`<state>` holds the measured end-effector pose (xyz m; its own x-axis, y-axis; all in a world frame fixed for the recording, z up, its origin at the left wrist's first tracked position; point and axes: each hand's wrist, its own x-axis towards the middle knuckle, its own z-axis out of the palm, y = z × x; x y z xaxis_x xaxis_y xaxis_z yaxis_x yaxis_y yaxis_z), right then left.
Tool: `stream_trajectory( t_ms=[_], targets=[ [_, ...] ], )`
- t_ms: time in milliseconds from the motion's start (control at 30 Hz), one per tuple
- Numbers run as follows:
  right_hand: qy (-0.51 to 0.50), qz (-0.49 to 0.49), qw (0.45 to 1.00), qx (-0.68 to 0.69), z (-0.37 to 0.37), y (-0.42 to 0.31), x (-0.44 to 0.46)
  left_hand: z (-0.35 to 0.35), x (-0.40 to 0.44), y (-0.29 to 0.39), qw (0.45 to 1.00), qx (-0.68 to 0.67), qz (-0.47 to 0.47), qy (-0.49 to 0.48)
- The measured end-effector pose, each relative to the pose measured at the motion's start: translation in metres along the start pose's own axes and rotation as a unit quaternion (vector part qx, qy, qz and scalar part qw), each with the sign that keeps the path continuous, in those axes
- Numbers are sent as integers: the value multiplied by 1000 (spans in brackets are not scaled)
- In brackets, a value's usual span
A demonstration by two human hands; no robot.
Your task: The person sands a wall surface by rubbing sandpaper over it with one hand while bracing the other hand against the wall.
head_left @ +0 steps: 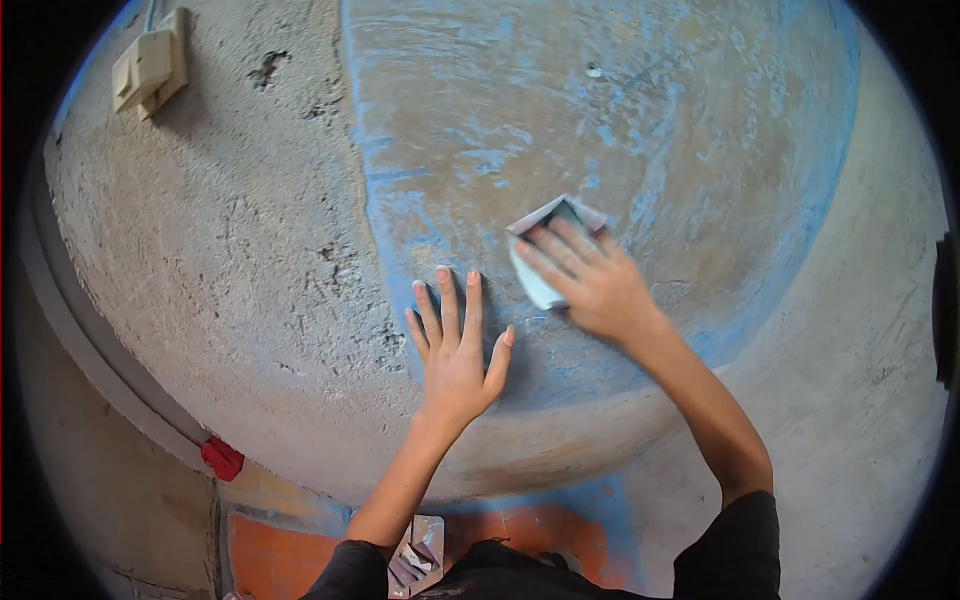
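Observation:
My left hand (457,360) lies flat against the wall with its fingers spread and nothing in it. To its upper right, my right hand (595,280) presses a folded sheet of sandpaper (535,280) onto the wall. The sheet's corners stick out above and to the left of my fingers, and its pale side shows. Part of it is hidden under the palm, and the right hand is slightly blurred. Under both hands is a smooth grey-brown wall panel (490,90) with streaks and patches of blue paint and a blue border.
Rough, pitted plaster (250,220) borders the panel on the left, with a cream switch box (145,72) up high. A red cloth-like thing (222,458) lies low at left. Below, a tray (430,530) holding scraps rests near an orange floor patch (270,555).

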<state>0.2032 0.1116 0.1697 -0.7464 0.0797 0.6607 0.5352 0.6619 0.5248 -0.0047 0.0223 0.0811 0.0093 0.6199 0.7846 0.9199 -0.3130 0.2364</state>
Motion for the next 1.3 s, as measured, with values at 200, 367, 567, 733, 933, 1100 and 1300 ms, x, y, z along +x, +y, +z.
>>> stream_trajectory(
  t_ms=[200,367,567,733,933,1100,1300],
  targets=[
    [293,277,912,-76,-44,101,22,23,4,18,1000,4,3,0],
    [9,-5,1000,8,-22,78,-36,46,20,45,1000,17,7,2],
    [206,210,956,-26,-44,128,-55,81,30,89,1000,22,12,8],
    [23,14,999,30,-38,144,-112,114,41,138,1000,31,4,-2],
    [185,204,961,-24,-52,212,-145,151,58,193,1000,3,-4,16],
    [78,132,988,-7,-62,224,-195,182,62,232,1000,10,-4,-1],
    [187,259,948,-13,-56,258,-218,204,70,268,1000,7,-12,10]
  ],
)
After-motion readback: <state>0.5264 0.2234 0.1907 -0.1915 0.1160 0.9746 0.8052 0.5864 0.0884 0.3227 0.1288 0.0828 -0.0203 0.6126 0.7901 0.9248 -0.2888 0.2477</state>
